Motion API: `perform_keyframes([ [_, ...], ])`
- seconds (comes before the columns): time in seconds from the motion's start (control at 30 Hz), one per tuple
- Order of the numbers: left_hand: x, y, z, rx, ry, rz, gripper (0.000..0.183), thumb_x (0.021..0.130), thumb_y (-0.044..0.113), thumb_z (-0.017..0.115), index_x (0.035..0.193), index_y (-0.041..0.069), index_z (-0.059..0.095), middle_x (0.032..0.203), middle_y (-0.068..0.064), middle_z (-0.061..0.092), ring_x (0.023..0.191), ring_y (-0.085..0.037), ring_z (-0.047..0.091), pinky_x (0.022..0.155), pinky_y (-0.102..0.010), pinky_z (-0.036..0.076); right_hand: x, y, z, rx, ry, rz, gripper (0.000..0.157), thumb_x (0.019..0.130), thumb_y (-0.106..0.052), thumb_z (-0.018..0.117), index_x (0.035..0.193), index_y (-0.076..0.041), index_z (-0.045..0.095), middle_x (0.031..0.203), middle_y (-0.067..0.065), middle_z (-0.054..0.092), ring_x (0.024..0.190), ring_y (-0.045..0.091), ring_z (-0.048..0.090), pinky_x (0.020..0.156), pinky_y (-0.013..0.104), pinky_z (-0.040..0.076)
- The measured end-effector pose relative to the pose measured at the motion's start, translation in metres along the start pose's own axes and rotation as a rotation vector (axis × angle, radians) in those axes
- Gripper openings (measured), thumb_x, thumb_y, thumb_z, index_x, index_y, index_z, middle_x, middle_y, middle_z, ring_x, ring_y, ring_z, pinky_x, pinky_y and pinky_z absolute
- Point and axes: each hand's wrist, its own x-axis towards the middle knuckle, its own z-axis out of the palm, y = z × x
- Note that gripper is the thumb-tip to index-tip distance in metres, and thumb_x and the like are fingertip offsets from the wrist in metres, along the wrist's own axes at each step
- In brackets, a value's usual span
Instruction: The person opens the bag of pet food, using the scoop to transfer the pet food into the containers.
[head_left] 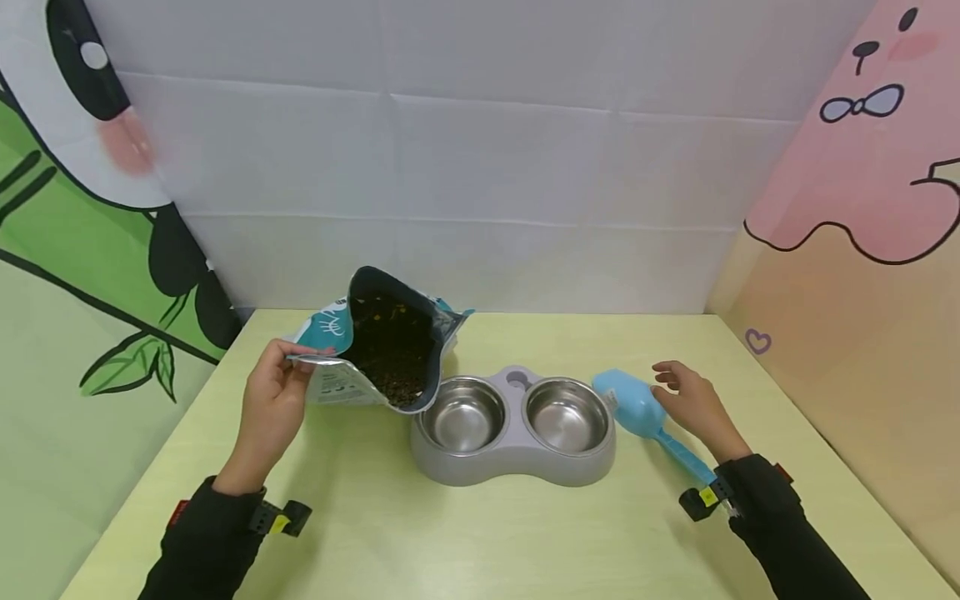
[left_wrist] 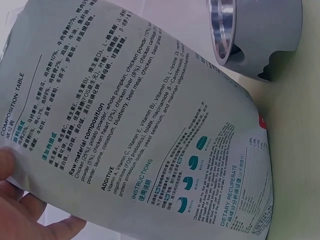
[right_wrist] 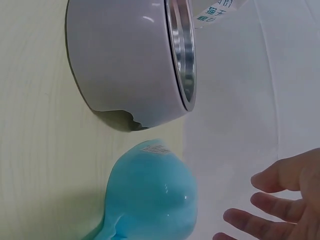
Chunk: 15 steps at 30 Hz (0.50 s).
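My left hand [head_left: 272, 410] pinches the rim of an open pet food bag [head_left: 341, 383], its thumb and fingers at the near left edge. The bag's mouth faces me, and dark brown kibble [head_left: 392, 346] shows inside. Printed ingredient text covers the bag side in the left wrist view. Just right of the bag stands a grey double pet bowl [head_left: 517, 462] with two steel dishes, the bag's lower edge overlapping the left dish [head_left: 463, 417]. Beside the bowl's right end lies a light blue scoop [head_left: 632, 402], handle toward me. My right hand [head_left: 696, 408] hovers next to the scoop, fingers relaxed, holding nothing.
The pale wooden table [head_left: 420, 542] ends at a white cloth wall [head_left: 487, 167] behind the bowl. Printed cartoon panels border it on the left and right. Both sleeves carry wrist-worn cameras, the right one [head_left: 701, 502] close to the scoop's handle.
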Motion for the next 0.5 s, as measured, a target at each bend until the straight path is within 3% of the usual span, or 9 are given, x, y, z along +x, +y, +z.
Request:
perform_keyframes([
  [0.17, -0.001, -0.001, -0.001, 0.016, 0.019, 0.006, 0.01, 0.094, 0.003, 0.039, 0.102, -0.002, 0.044, 0.1, -0.005, 0.056, 0.094, -0.007, 0.051, 0.08, -0.014, 0.04, -0.005, 0.003, 0.001, 0.005, 0.0, 0.002, 0.039, 0.091, -0.016, 0.049, 0.124, 0.002, 0.04, 0.118, 0.029, 0.049, 0.109, 0.046, 0.044, 0.087, 0.056, 0.038],
  [0.5, -0.001, -0.001, 0.001, 0.008, 0.02, 0.007, 0.01, 0.094, 0.002, 0.039, 0.102, -0.002, 0.044, 0.101, -0.007, 0.059, 0.094, -0.006, 0.052, 0.079, -0.015, 0.04, -0.015, 0.018, 0.001, -0.033, -0.017, 0.044, 0.04, 0.09, -0.017, 0.049, 0.123, 0.004, 0.04, 0.117, 0.03, 0.049, 0.107, 0.047, 0.044, 0.084, 0.059, 0.039],
])
